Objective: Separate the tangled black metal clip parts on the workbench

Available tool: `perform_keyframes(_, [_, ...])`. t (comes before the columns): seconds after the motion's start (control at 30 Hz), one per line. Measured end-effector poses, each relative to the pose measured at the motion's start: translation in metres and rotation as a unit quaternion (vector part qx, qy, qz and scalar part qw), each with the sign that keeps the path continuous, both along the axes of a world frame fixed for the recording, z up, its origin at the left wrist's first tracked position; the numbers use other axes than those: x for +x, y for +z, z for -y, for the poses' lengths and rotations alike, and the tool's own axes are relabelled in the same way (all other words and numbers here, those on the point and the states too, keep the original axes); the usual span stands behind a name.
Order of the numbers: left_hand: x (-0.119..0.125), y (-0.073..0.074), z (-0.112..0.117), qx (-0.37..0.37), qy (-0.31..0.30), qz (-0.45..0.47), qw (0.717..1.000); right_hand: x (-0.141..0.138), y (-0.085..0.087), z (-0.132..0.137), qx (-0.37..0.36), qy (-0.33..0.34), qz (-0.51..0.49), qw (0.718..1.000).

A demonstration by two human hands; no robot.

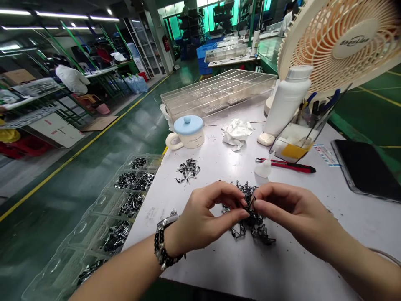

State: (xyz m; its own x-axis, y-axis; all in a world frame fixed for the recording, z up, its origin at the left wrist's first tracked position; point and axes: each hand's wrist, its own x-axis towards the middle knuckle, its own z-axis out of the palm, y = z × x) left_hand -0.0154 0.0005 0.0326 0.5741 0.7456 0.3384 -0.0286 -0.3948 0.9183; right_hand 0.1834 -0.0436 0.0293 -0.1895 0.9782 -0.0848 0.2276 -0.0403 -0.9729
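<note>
My left hand and my right hand meet over a pile of small black metal clips on the white table. Both hands pinch one small black clip between thumb and fingertips, just above the pile. A smaller heap of the same clips lies further back to the left. A bead bracelet and a watch sit on my left wrist.
A clear compartment tray with sorted clips hangs off the table's left edge. Behind are a lidded mug, crumpled tissue, a red-black pen, a white bottle, a fan, a clear divided box and a dark tablet.
</note>
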Motion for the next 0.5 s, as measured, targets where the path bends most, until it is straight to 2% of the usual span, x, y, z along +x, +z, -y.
perform_keyframes(0.1, [0.0014, -0.0039, 0.0018, 0.021, 0.036, 0.007, 0.999, -0.0007, -0.0017, -0.0008, -0.032, -0.015, -0.044, 0.998])
perform_keyframes(0.27, [0.0006, -0.0038, 0.0019, 0.171, 0.097, -0.037, 0.980, -0.0013, -0.0040, -0.0034, -0.062, -0.030, -0.078, 0.995])
perform_keyframes(0.37, [0.0003, -0.0036, 0.0009, 0.178, 0.106, -0.046, 0.977, -0.0033, -0.0036, -0.0020, -0.059, -0.039, -0.070, 0.995])
perform_keyframes(0.5, [0.0010, -0.0041, -0.0018, 0.147, 0.100, -0.044, 0.983, -0.0015, 0.0021, -0.0008, -0.045, -0.027, -0.019, 0.998])
